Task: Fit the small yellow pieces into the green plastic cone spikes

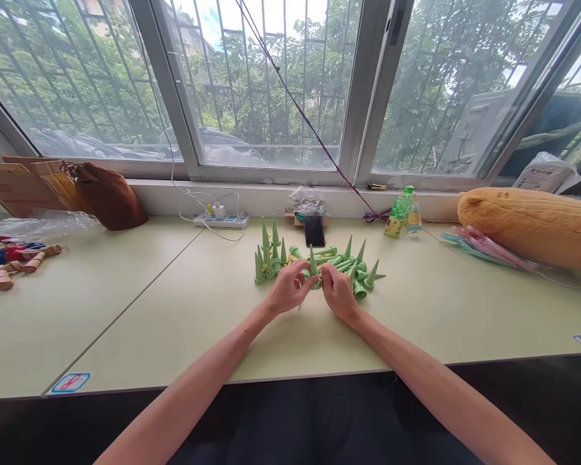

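Observation:
Over the pale table my left hand (290, 285) grips a green cone-shaped piece (312, 261), its pointed tip up, with thumb and fingers around the lower part. Close beside it, my right hand (339, 292) is closed, its fingertips pinched at the near side of the same piece. A bit of yellow shows between the hands; what exactly the right fingers hold is hidden. Behind and right of the hands lies a pile of similar green cones (361, 268), some upright and some on their sides. To the left, a group of green cones (266, 252) stands upright, with yellow bits among them.
A dark phone (314, 231) leans against a small box at the back. Further along are a power strip (223, 220), a green bottle (399, 213) and a tan plush cushion (532, 223). On the left lie wooden toys (17, 261) and a brown bag (109, 197).

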The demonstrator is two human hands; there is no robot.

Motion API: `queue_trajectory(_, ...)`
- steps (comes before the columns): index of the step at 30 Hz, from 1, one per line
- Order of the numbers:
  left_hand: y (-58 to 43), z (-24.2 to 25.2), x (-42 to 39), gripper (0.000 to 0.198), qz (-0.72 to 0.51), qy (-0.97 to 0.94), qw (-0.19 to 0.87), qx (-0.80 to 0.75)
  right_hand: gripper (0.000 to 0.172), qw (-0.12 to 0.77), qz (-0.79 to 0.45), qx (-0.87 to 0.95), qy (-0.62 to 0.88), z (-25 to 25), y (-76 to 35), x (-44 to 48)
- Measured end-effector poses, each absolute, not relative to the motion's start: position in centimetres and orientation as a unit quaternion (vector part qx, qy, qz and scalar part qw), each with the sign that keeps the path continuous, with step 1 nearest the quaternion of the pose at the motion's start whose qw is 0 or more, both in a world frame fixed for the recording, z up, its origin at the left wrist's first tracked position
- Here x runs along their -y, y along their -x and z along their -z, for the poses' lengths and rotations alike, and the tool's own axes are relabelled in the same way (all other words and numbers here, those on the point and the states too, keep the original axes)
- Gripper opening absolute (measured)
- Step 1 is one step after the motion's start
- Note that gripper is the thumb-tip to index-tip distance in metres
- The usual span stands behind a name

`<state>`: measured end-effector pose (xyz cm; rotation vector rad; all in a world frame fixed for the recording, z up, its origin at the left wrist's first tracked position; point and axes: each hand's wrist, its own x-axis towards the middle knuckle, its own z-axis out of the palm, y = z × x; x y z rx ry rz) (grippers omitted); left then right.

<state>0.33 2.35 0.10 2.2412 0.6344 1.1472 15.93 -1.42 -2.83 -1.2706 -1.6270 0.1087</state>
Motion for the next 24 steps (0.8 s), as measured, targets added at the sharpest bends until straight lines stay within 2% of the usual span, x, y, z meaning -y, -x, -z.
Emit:
queue_trajectory(6,-0.40,-0.40,-2.29,0.024,-0.441,-0.812,0.297,-0.241,0.040,0.512,-0.056,0.676,0.527,2.66,-15.86,1.54)
queue_trajectory(13,-0.35,-0.87,-2.32,0.031,-0.430,-0.749,0.429,-0.264,0.038,0.524,-0.091,0.670,0.519,2.46,-15.81,1.73)
queue_trajectory(17,-0.18,-0.83,-2.46,0.031,-0.402,-0.733,0.470,-0.282,0.037,0.522,-0.083,0.670,0.522,2.51,-15.81,1.71)
queue_trajectory(20,-0.22,-0.68,-2.60,0.030,-0.401,-0.747,0.453,-0.275,0.037,0.520,-0.084,0.673,0.519,2.54,-15.82,1.68)
queue_trajectory(24,-0.34,-0.22,-2.92,0.027,-0.447,-0.782,0.360,-0.243,0.037,0.518,-0.075,0.676,0.519,2.65,-15.91,1.57)
